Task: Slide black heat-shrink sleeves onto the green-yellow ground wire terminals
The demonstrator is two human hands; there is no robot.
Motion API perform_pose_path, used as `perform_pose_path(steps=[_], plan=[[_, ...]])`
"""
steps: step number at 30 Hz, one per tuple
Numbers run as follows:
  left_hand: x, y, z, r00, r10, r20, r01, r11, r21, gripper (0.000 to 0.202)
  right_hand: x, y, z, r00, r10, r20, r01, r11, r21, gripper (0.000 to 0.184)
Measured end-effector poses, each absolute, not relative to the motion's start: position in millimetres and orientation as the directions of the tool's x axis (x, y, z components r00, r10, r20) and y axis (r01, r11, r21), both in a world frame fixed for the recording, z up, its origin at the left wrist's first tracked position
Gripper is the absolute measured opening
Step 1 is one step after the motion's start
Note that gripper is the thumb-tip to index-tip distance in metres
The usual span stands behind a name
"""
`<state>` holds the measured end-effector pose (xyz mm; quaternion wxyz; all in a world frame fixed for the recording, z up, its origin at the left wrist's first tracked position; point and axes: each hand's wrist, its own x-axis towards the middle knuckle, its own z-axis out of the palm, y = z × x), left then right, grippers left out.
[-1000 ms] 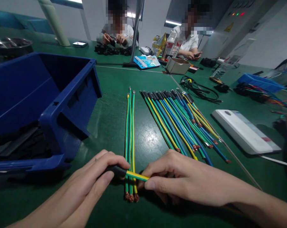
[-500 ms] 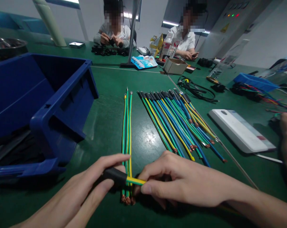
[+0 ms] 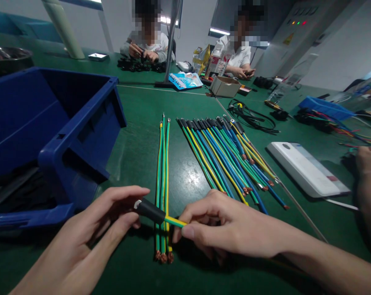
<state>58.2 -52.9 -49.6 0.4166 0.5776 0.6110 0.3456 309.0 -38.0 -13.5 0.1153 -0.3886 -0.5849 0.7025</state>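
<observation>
Between thumb and fingers, my right hand [image 3: 216, 229] pinches a yellow-green wire [image 3: 175, 221]. A black sleeve [image 3: 151, 211] covers the wire's left end, and a bit of metal terminal shows at its tip. My left hand [image 3: 102, 229] is beside that tip, thumb and fingers apart, holding nothing. Under the held wire lie three yellow-green wires [image 3: 162, 164], side by side, with bare copper strands at their near ends. To the right is a spread row of blue, green and yellow wires [image 3: 219, 155], most with black sleeves at their far ends.
A blue bin [image 3: 77, 135] with black pieces inside stands at left. On the right lie a white power bank [image 3: 305, 168] and a black cable [image 3: 254, 116]. Across the table, two people handle small parts behind a small cardboard box [image 3: 224, 86]. Another person's hand [image 3: 369, 164] is at the right edge.
My left hand has let go of the black sleeve and moved slightly left, its fingers parting. The sleeved tip now shows. My right hand keeps its pinch on the wire.
</observation>
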Motion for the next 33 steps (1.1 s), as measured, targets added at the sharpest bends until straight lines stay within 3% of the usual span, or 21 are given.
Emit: perform_pose_path(steps=[4,10,17,27,33], plan=[[57.8,-50.3,-48.4,0.1,0.985,-0.139,0.402,0.088,0.912,0.03,309.8,-37.7,-13.1,-0.669,0.611,-0.423,0.319,-0.278,-0.906,0.033],[66.9,-54.4,-40.0,0.054,0.982,-0.181,0.295,0.157,0.942,0.017,310.7,-38.4,-11.8,-0.657,0.62,-0.428,0.357,-0.244,-0.901,0.041],[68.8,-54.9,-37.4,0.197,0.976,-0.088,0.365,0.01,0.931,0.017,310.4,-39.8,-9.8,-0.677,0.627,-0.385,0.349,-0.187,-0.918,0.041],[68.8,-52.3,-32.7,0.185,0.971,-0.148,0.372,0.07,0.926,0.017,308.6,-39.0,-6.4,-0.647,0.625,-0.437,0.403,-0.206,-0.892,0.035],[70.9,-51.1,-32.3,0.142,0.97,-0.199,0.264,0.157,0.952,0.017,308.4,-40.5,-7.5,-0.649,0.614,-0.449,0.419,-0.205,-0.885,0.039]])
